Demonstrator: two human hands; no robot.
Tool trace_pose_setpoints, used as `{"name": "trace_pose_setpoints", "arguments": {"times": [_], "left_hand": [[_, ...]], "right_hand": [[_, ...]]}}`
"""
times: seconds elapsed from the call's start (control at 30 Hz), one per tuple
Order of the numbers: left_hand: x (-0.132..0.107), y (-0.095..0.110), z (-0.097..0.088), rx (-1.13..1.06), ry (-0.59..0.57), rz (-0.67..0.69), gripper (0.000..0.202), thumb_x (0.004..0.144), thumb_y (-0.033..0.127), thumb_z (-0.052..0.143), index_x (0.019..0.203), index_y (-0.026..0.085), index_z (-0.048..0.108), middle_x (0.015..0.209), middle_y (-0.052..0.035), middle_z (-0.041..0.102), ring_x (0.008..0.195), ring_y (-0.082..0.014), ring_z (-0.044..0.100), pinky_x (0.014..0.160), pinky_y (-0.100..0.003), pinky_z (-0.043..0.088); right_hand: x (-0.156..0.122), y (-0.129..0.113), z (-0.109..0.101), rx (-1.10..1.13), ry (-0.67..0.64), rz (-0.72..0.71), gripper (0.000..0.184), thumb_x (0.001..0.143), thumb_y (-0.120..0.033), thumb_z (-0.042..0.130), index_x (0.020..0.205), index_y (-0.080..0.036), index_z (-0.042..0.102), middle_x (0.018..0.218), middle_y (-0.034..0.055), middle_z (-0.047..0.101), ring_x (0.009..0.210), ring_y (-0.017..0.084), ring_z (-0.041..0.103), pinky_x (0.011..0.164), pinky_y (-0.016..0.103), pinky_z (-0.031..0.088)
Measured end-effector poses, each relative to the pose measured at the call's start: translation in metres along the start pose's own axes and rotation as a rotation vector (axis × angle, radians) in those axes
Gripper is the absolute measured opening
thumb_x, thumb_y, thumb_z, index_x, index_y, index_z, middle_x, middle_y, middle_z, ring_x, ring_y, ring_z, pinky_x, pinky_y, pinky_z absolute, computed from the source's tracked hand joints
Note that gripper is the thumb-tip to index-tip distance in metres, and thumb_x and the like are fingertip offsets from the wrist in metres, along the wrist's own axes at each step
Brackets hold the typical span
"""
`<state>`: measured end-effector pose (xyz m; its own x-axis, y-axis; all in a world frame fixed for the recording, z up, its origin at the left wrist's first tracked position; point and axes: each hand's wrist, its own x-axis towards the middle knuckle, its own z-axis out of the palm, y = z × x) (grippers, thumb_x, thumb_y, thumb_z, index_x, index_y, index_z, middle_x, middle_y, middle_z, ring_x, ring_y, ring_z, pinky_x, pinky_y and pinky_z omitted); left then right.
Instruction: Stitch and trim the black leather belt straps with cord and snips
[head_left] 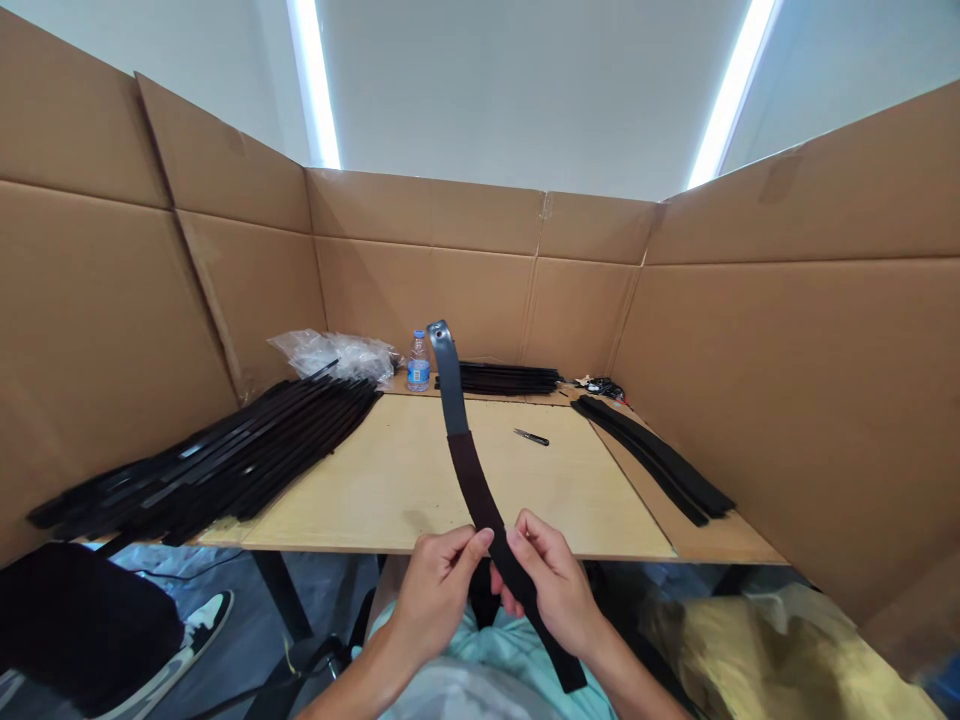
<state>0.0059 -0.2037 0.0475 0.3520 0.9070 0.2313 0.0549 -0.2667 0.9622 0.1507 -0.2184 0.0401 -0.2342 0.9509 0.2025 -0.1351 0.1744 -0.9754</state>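
Observation:
A long, curved flat strip (452, 385) rises over the near edge of the table, its bare grey-black end up and a hole near the tip. Its lower part is inside a dark fabric sleeve (474, 480), whose lower end hangs over my lap. My left hand (439, 588) pinches the sleeved part from the left, thumb on top. My right hand (553, 580) grips the sleeve from the right, just beside the left thumb. Whether the strip reaches down between my fingers is hidden by the fabric. Small thread snips (532, 437) lie on the table beyond my hands.
Many dark strips (225, 460) are piled at the left, with clear plastic bags (337, 352) and a water bottle (418, 362) behind. Another stack (504, 379) lies at the back. Black fabric sleeves (652, 455) rest at the right. Cardboard walls (427, 270) surround the table (360, 490). A person's shoe (199, 640) shows lower left.

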Motion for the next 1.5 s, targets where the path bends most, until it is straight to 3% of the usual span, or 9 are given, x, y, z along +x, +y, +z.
{"name": "trace_pose_setpoints", "arguments": {"times": [0.23,0.4,0.6,0.8,1.0,1.13,1.23,1.37,1.5], "left_hand": [[0.002,-0.004,-0.002,-0.096,-0.026,-0.001,0.03,0.082,0.046,0.058,0.077,0.016,0.058,0.064,-0.0013,0.063,0.059,-0.0181,0.064,0.057,-0.026,0.049],[0.003,-0.001,-0.006,0.021,-0.043,0.086,0.03,0.085,0.04,0.055,0.09,0.013,0.065,0.081,-0.0068,0.069,0.076,-0.0201,0.064,0.069,-0.027,0.049],[0.003,-0.004,-0.002,-0.159,-0.107,0.048,0.032,0.087,0.041,0.052,0.084,0.012,0.065,0.076,-0.0062,0.066,0.067,-0.0189,0.063,0.063,-0.028,0.051],[0.003,-0.006,0.0,-0.368,-0.19,-0.006,0.031,0.087,0.041,0.052,0.071,0.015,0.056,0.057,0.0005,0.058,0.053,-0.0163,0.061,0.058,-0.028,0.05],[0.001,-0.002,0.001,-0.208,-0.196,0.02,0.032,0.089,0.039,0.05,0.074,0.015,0.063,0.063,-0.0044,0.068,0.067,-0.0189,0.066,0.077,-0.031,0.049],[-0.001,-0.003,0.006,-0.125,-0.11,0.019,0.032,0.088,0.041,0.049,0.076,0.015,0.062,0.061,-0.005,0.068,0.067,-0.0202,0.065,0.07,-0.029,0.049],[0.001,-0.003,0.006,-0.152,-0.092,0.008,0.035,0.089,0.043,0.047,0.07,0.016,0.059,0.055,-0.0033,0.064,0.06,-0.0191,0.063,0.064,-0.028,0.049],[0.006,-0.007,-0.001,-0.147,0.013,-0.01,0.039,0.088,0.045,0.049,0.061,0.017,0.051,0.055,-0.0009,0.058,0.056,-0.0161,0.059,0.056,-0.024,0.046],[0.009,-0.01,-0.009,-0.114,0.028,0.023,0.032,0.081,0.044,0.059,0.072,0.014,0.061,0.068,-0.0039,0.065,0.067,-0.0178,0.06,0.065,-0.026,0.048]], "right_hand": [[0.002,0.0,-0.001,0.091,0.0,-0.027,0.039,0.078,-0.051,0.069,0.081,-0.018,0.049,0.067,-0.0023,0.055,0.058,0.01,0.053,0.052,0.02,0.044],[0.003,0.001,-0.006,0.068,-0.031,0.011,0.049,0.069,-0.04,0.08,0.107,-0.018,0.058,0.08,0.0009,0.058,0.066,0.011,0.053,0.054,0.021,0.047],[0.004,0.003,-0.007,0.005,-0.023,0.0,0.036,0.068,-0.038,0.08,0.082,-0.016,0.056,0.076,-0.0013,0.055,0.056,0.009,0.051,0.043,0.019,0.048],[0.004,0.002,-0.004,0.036,-0.061,0.006,0.039,0.084,-0.053,0.06,0.082,-0.02,0.039,0.062,-0.0038,0.059,0.041,0.006,0.049,0.037,0.014,0.037],[0.004,0.002,-0.002,0.025,0.025,0.032,0.045,0.086,-0.061,0.051,0.073,-0.021,0.035,0.043,-0.0094,0.047,0.031,0.003,0.033,0.031,0.012,0.021],[0.002,0.004,0.001,-0.024,0.093,0.027,0.046,0.087,-0.06,0.051,0.071,-0.02,0.035,0.041,-0.0097,0.045,0.03,0.002,0.031,0.031,0.012,0.019],[0.002,0.004,0.002,0.027,0.077,0.011,0.044,0.088,-0.058,0.051,0.071,-0.02,0.037,0.047,-0.0073,0.05,0.034,0.004,0.038,0.034,0.013,0.025],[0.003,0.001,0.0,0.164,-0.013,-0.006,0.037,0.085,-0.052,0.059,0.082,-0.018,0.047,0.069,0.0007,0.063,0.058,0.009,0.057,0.053,0.019,0.045],[0.003,0.001,-0.003,0.105,0.023,-0.028,0.034,0.075,-0.042,0.074,0.089,-0.017,0.056,0.081,0.0017,0.064,0.073,0.011,0.058,0.066,0.021,0.047]]}}
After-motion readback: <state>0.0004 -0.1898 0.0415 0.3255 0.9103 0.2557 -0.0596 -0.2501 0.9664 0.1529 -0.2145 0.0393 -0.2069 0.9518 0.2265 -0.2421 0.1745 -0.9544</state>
